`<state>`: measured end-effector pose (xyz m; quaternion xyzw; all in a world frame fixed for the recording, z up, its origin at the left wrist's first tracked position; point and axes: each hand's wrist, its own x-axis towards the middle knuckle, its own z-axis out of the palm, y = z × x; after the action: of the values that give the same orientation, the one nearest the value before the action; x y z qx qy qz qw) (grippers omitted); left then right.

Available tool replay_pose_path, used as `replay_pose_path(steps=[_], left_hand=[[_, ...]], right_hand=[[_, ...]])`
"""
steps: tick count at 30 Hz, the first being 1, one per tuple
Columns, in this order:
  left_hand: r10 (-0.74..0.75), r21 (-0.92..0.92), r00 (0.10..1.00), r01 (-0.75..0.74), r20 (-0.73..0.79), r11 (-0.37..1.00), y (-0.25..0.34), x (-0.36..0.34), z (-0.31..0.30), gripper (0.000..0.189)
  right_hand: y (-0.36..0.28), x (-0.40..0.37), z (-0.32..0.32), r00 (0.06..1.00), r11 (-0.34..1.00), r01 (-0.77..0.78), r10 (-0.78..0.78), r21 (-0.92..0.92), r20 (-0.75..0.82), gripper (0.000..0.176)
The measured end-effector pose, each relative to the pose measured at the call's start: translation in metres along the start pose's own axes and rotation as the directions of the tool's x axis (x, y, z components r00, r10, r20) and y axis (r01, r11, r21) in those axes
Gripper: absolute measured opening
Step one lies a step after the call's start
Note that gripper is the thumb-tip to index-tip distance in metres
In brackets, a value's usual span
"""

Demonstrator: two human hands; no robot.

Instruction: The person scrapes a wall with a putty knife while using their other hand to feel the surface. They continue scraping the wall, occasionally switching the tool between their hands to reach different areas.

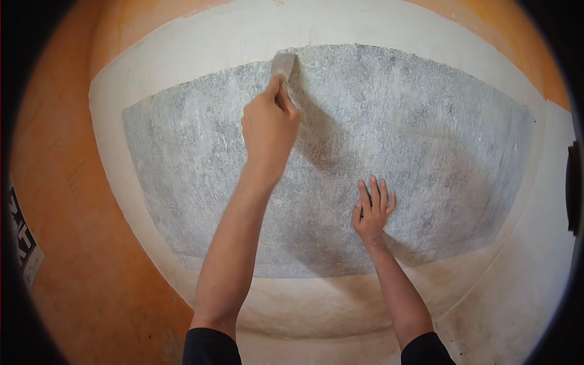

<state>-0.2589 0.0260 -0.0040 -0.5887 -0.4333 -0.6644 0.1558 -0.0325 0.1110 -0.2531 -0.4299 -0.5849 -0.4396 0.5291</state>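
My left hand (268, 129) is closed around the handle of a putty knife (283, 63), its flat metal blade pointing up. The blade meets the wall at the upper edge of a rough, mottled grey patch (413, 115), where the grey borders a band of smooth white wall (213, 44). Lower and to the right, my right hand (373, 213) rests on the grey patch with its fingers stretched upward and holds nothing. Most of the knife's handle is hidden inside my left hand.
Orange wall (79, 182) surrounds the white band on the left and at the top. A black-and-white sign with letters (24, 243) is at the far left. At the right edge stands a dark object (573, 188) that I cannot identify. Both arms cast shadows on the wall.
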Motion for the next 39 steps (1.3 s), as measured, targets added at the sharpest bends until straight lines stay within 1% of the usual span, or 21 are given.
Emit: replay_pose_path(steps=[2, 3, 5, 8, 9, 11, 12, 15, 17, 18, 20, 24, 26, 27, 29, 30, 32, 33, 35, 39], left_hand=[[0.036, -0.004, 0.999, -0.036, -0.022, 0.999, -0.001, 0.016, -0.003, 0.030], [0.031, -0.003, 0.999, -0.031, -0.024, 1.000, 0.002, 0.016, -0.006, 0.030], [-0.002, 0.014, 1.000, 0.002, 0.023, 1.000, 0.009, 0.021, -0.012, 0.031], [0.005, 0.060, 0.998, -0.009, 0.063, 0.998, 0.006, 0.009, -0.015, 0.030], [0.008, 0.056, 0.998, -0.012, 0.062, 0.998, 0.004, 0.011, -0.013, 0.030], [0.005, -0.012, 0.999, -0.004, 0.033, 1.000, -0.002, 0.016, -0.011, 0.029], [0.002, -0.010, 1.000, -0.001, 0.030, 1.000, -0.001, 0.016, -0.013, 0.029], [-0.004, 0.010, 0.998, 0.003, 0.059, 1.000, 0.004, 0.013, -0.018, 0.029], [-0.048, 0.026, 0.992, 0.045, 0.119, 0.999, 0.006, 0.013, -0.019, 0.029], [-0.047, 0.024, 0.992, 0.044, 0.121, 0.999, 0.006, 0.016, -0.018, 0.029], [0.021, -0.025, 0.999, -0.019, 0.049, 1.000, 0.000, 0.019, -0.017, 0.029], [0.006, 0.050, 0.996, -0.010, 0.094, 0.999, 0.002, 0.022, -0.019, 0.029], [0.024, -0.063, 0.998, -0.020, 0.059, 0.998, -0.006, 0.027, -0.020, 0.029], [0.022, -0.058, 0.998, -0.019, 0.063, 0.998, -0.001, 0.025, -0.023, 0.029], [-0.085, 0.067, 0.984, 0.075, 0.159, 0.995, 0.008, 0.018, -0.031, 0.029], [-0.084, 0.072, 0.984, 0.074, 0.154, 0.995, 0.005, 0.013, -0.033, 0.029], [-0.024, 0.066, 0.994, 0.017, 0.109, 0.998, -0.004, 0.004, -0.032, 0.029], [-0.021, 0.064, 0.993, 0.014, 0.113, 0.998, -0.006, 0.005, -0.031, 0.029], [0.010, 0.062, 0.998, -0.013, 0.061, 0.998, -0.010, 0.009, -0.030, 0.029], [-0.042, 0.081, 0.994, 0.033, 0.103, 0.996, -0.009, 0.009, -0.042, 0.029]], right_hand=[[0.001, -0.002, -0.001, 1.000, 1.000, 0.007, -0.007, 0.001, 0.007, 0.049], [0.001, -0.002, -0.002, 1.000, 1.000, 0.010, -0.010, -0.008, 0.006, 0.049], [-0.002, 0.001, 0.001, 1.000, 1.000, 0.003, -0.003, -0.010, -0.006, 0.049], [0.000, 0.001, 0.000, 1.000, 1.000, 0.004, -0.004, -0.020, -0.001, 0.048], [0.000, 0.001, 0.000, 1.000, 1.000, 0.003, -0.003, -0.015, -0.001, 0.048], [0.000, 0.001, -0.002, 1.000, 1.000, 0.011, -0.011, -0.007, 0.004, 0.048], [0.000, 0.001, -0.002, 1.000, 1.000, 0.010, -0.010, -0.009, 0.005, 0.048], [-0.002, -0.001, -0.001, 1.000, 1.000, 0.003, -0.003, -0.007, 0.006, 0.049], [0.000, 0.002, 0.002, 1.000, 1.000, 0.005, -0.005, -0.014, -0.004, 0.049], [0.000, 0.001, 0.001, 1.000, 1.000, 0.001, -0.001, -0.007, -0.005, 0.049], [0.000, -0.002, -0.001, 1.000, 1.000, 0.004, -0.004, 0.006, 0.009, 0.049], [-0.001, 0.003, 0.000, 1.000, 1.000, 0.005, -0.005, -0.004, -0.004, 0.049], [0.001, 0.001, -0.002, 1.000, 1.000, 0.009, -0.009, -0.006, -0.003, 0.048], [0.001, 0.002, -0.002, 1.000, 1.000, 0.008, -0.008, -0.003, -0.006, 0.048], [0.000, 0.000, -0.002, 1.000, 1.000, 0.010, -0.010, 0.010, -0.007, 0.048], [0.000, 0.001, -0.001, 1.000, 1.000, 0.014, -0.014, -0.001, -0.008, 0.048], [0.001, 0.000, 0.000, 1.000, 1.000, 0.008, -0.008, -0.018, -0.013, 0.048], [0.001, 0.000, -0.001, 1.000, 1.000, 0.008, -0.008, -0.006, -0.015, 0.048], [0.002, 0.002, -0.001, 1.000, 1.000, 0.019, -0.019, 0.009, -0.014, 0.048], [-0.001, -0.001, -0.003, 1.000, 1.000, 0.009, -0.009, -0.004, 0.016, 0.048]])
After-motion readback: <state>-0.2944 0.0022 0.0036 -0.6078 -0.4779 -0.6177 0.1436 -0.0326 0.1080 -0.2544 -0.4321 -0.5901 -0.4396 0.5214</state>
